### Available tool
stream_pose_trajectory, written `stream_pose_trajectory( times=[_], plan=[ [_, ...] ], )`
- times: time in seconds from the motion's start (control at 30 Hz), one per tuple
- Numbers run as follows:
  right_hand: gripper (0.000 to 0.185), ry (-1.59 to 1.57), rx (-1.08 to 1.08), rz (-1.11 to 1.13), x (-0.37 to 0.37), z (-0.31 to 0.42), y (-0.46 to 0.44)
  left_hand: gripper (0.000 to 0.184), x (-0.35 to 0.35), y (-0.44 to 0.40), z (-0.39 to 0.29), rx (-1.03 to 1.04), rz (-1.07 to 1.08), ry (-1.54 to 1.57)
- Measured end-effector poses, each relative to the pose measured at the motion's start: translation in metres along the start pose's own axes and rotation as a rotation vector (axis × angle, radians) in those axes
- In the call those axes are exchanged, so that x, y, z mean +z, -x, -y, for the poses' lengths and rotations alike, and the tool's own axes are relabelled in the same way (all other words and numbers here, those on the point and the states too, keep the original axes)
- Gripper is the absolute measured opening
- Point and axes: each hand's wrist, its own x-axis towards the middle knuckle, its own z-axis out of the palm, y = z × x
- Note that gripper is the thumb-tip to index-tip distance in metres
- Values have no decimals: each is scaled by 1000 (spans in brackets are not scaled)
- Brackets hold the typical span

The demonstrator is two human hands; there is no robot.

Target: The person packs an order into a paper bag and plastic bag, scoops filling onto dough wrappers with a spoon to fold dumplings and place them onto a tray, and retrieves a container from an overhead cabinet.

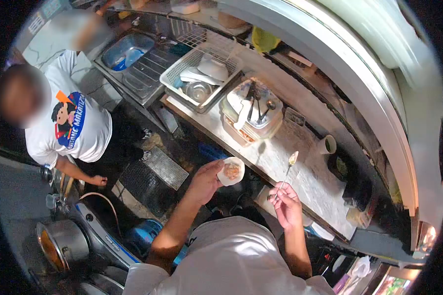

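White filled wrapper (pixel 232 171) | left hand (pixel 206 182) grasps its left edge | right hand (pixel 287 202) well apart, gripping spoon (pixel 290 164)

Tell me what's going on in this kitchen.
The person's left hand holds a white round, apparently a wrapper, with filling on it. The right hand grips a spoon, food on its end. Utensils lie atop a container; a co-worker stands off to the left.

Wearer's left hand (pixel 205 184), one; right hand (pixel 287 205), one. Filled wrapper (pixel 231 171), one. Held spoon (pixel 293 159), one. Sink basin (pixel 142 44), one. White dish basket (pixel 175 92), one. Orange-filled pot (pixel 76 242), one. Utensils (pixel 251 92) atop the tub (pixel 267 132), at least three; bunched, count uncertain.
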Motion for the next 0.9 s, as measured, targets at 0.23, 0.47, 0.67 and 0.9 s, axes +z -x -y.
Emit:
stream_pose_trajectory(
  times=[0.23,0.47,0.67,0.9],
  plan=[
    [23,553,-315,-163,16,15,39,39,53,1,23,-76,159,-43],
    [48,1528,-1055,-306,-36,29,84,34,119,11,73,-250,313,27],
    [53,1665,-1258,-401,-113,36,154,37,186,36,132,-341,406,-43],
    [46,1641,-1219,-649,-223,33,259,39,230,75,220,-412,410,-6]
  ],
)
